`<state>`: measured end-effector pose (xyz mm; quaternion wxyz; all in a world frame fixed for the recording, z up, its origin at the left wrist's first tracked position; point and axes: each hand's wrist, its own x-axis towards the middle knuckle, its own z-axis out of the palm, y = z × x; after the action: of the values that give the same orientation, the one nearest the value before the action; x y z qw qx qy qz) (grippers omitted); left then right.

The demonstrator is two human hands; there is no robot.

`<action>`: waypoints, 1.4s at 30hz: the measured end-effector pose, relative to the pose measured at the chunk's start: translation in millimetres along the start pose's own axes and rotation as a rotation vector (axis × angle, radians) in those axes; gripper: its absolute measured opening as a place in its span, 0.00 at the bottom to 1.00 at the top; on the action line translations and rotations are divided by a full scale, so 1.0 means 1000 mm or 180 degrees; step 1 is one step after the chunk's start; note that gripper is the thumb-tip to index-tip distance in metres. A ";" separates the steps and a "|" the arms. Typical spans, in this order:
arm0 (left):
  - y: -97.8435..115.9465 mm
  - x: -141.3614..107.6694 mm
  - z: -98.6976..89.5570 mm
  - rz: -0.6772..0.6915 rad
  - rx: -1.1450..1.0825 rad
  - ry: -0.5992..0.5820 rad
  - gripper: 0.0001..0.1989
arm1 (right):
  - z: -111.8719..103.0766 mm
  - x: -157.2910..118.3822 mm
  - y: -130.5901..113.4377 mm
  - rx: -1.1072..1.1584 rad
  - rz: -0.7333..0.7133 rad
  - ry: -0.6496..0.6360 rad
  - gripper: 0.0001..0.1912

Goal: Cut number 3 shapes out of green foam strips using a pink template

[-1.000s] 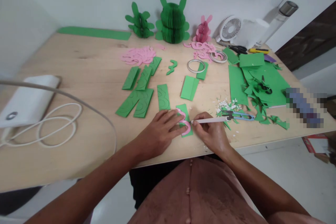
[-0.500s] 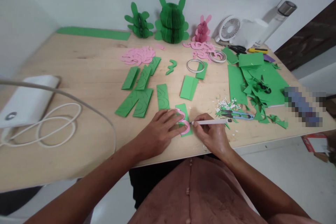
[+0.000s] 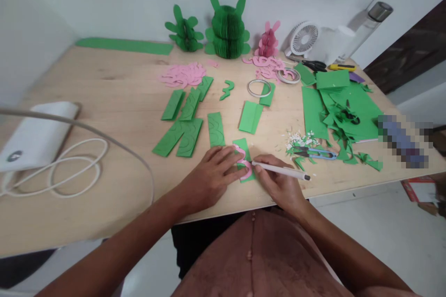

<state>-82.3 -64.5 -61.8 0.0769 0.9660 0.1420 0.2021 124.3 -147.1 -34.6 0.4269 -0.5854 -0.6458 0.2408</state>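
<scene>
Pink curved cutout lies, in the head view, on a small green paper strip near the middle of the worktop's near edge. The left hand is spread low over the wood, gripping nothing, its fingertips resting on the cutout's left side. The right hand has a white pen clamped between thumb and fingers, the tip at the cutout's right side and the dark end pointing right.

Just beyond the left hand is a green strip with drawn curves; more marked green strips lie farther left. Beyond them sit a green curved cutout and a pile of pink cutouts. Right of the pen's hand, blue-handled snips lie by white and green scraps, with green sheets toward the right edge. Along the far edge stand two green paper figures, a pink paper figure and a white fan. A white device rests near the left edge.
</scene>
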 end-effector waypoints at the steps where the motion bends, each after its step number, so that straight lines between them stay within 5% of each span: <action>1: 0.000 0.000 0.000 0.0007 0.0002 -0.0005 0.26 | 0.000 0.000 -0.001 -0.0059 -0.0073 -0.0025 0.07; 11: 0.001 0.002 -0.002 0.0006 0.0063 -0.0051 0.24 | -0.002 0.000 -0.004 -0.0382 -0.0557 -0.0123 0.10; 19: 0.002 0.001 -0.002 -0.0072 -0.0045 -0.0135 0.23 | 0.001 0.008 0.004 0.0049 0.0189 0.0149 0.06; 42: 0.002 0.001 -0.001 -0.0104 -0.0039 -0.0095 0.23 | 0.005 0.015 0.005 -0.0115 0.0429 0.0004 0.06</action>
<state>-81.5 -65.7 -60.0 0.0882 0.9659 0.1554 0.1872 123.5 -130.4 -37.2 0.3996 -0.6353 -0.6088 0.2569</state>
